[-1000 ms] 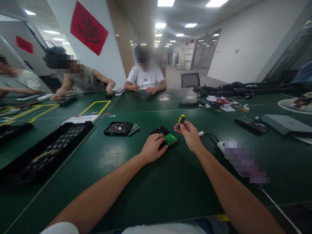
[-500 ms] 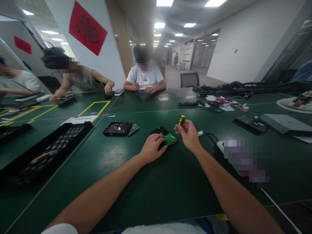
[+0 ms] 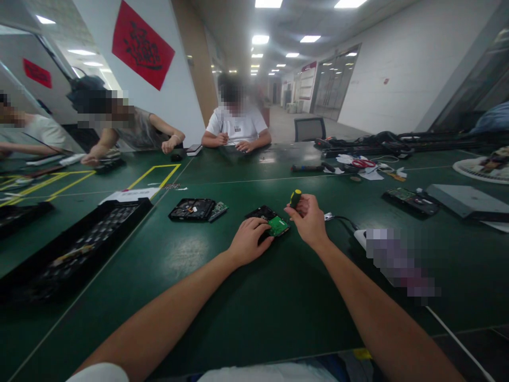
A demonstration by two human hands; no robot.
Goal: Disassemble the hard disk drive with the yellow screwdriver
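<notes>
A black hard drive with a green circuit board lies on the green table in front of me. My left hand rests on its near side, fingers curled over the edge, pinning it down. My right hand is closed round a small screwdriver with a yellow and black handle, held upright just right of the circuit board. The screwdriver's tip is hidden behind my fingers.
A second opened hard drive lies to the left. A long black tray sits at the left. Another drive and a grey box lie at the right, with a cable beside my right hand. Several people sit at the far side.
My right hand has come down and slightly left with the screwdriver, closer to the circuit board. My left hand has stayed on the drive.
</notes>
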